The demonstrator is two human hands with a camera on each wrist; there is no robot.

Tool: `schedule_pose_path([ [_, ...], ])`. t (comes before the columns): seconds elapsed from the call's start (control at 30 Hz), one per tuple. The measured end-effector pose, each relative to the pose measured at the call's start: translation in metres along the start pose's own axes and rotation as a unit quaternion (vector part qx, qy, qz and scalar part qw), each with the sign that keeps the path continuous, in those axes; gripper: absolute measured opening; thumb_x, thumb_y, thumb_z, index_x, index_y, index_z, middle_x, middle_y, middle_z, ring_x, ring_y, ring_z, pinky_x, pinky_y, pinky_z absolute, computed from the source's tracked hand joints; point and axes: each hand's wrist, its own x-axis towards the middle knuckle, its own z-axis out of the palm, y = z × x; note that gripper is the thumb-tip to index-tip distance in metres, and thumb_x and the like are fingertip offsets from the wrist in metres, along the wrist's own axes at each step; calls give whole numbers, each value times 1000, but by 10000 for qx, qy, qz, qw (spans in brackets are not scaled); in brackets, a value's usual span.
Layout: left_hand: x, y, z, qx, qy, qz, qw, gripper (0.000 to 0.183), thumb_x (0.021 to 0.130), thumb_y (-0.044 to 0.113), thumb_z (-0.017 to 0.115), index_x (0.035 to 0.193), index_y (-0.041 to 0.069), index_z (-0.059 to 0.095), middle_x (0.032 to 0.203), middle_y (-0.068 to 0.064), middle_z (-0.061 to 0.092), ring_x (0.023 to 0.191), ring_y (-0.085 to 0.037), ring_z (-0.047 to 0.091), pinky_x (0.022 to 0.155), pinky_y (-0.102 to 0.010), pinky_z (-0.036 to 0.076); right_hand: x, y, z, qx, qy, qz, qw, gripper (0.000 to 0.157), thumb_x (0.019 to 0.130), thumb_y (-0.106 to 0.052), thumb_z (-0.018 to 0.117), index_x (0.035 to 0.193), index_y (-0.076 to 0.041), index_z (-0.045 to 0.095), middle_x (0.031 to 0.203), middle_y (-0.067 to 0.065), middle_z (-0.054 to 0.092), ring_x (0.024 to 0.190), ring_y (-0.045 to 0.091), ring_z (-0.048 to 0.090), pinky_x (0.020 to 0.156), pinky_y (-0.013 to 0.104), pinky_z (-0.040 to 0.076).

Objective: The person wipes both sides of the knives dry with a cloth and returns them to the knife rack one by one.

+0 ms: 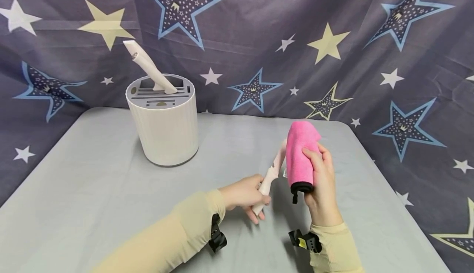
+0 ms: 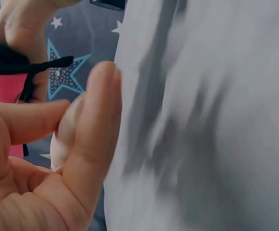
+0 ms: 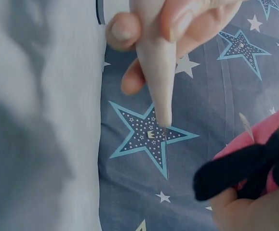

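My left hand (image 1: 246, 192) grips the pale handle of a knife (image 1: 266, 186), its thumb and fingers around it. The blade slants up and away, partly hidden behind a pink cloth (image 1: 299, 153). Whether blade and cloth touch, I cannot tell. My right hand (image 1: 321, 178) holds the cloth, folded into a thick bundle with a black edge and hanging loop. In the right wrist view the knife's handle (image 3: 157, 72) tapers downward and the blade shows edge-on as a thin line. A blurred part of the handle (image 2: 69, 125) shows between the fingers in the left wrist view.
A white round knife block (image 1: 166, 133) stands at the back left of the grey-covered table (image 1: 92, 190). Pale handles (image 1: 149, 67) lean out of its slotted top. Behind hangs a dark star-patterned cloth (image 1: 237, 46). Each wrist wears a black strapped device (image 1: 217, 234).
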Motion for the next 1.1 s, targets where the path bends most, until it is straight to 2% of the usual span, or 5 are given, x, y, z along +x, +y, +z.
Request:
schedule_pose_path([
  [0.27, -7, -1, -13, 142, 257, -127, 9995, 32, 95, 0, 52, 124, -2, 40, 97, -25, 56, 53, -19, 54, 45, -30, 55, 0, -5, -1, -128, -60, -114, 9998, 24, 97, -12, 57, 118, -21, 52, 116, 0, 53, 86, 10, 63, 70, 22, 55],
  [0.5, -21, 4, -24, 308, 277, -23, 9991, 39, 93, 0, 53, 130, -1, 41, 66, -5, 45, 47, -11, 41, 40, -20, 39, -2, -9, -2, -227, -156, -249, 9993, 25, 97, -11, 57, 119, -20, 50, 118, 1, 51, 88, 11, 63, 70, 23, 56],
  [0.7, -35, 9, -34, 207, 368, 91, 9991, 31, 97, 8, 52, 127, 3, 44, 70, -2, 41, 49, -10, 30, 42, -21, 25, -4, -9, 1, -461, -263, -230, 9983, 26, 97, -13, 57, 119, -22, 49, 120, 0, 52, 90, 13, 62, 71, 24, 56],
  [0.9, -43, 10, -44, 281, 792, 397, 9957, 23, 104, 25, 48, 117, 5, 49, 79, -1, 47, 45, -9, 26, 40, -22, 22, -7, -7, 7, -770, -251, -302, 9963, 28, 95, -13, 60, 120, -25, 51, 119, -1, 53, 90, 14, 62, 70, 25, 56],
  [1.1, -48, 14, -51, 292, 1253, 751, 9888, 27, 103, 27, 51, 118, 5, 54, 74, 2, 49, 41, -8, 27, 38, -22, 25, -9, -5, 12, -830, -306, -294, 9956, 31, 94, -11, 60, 121, -25, 52, 118, -1, 54, 88, 15, 63, 69, 26, 56],
])
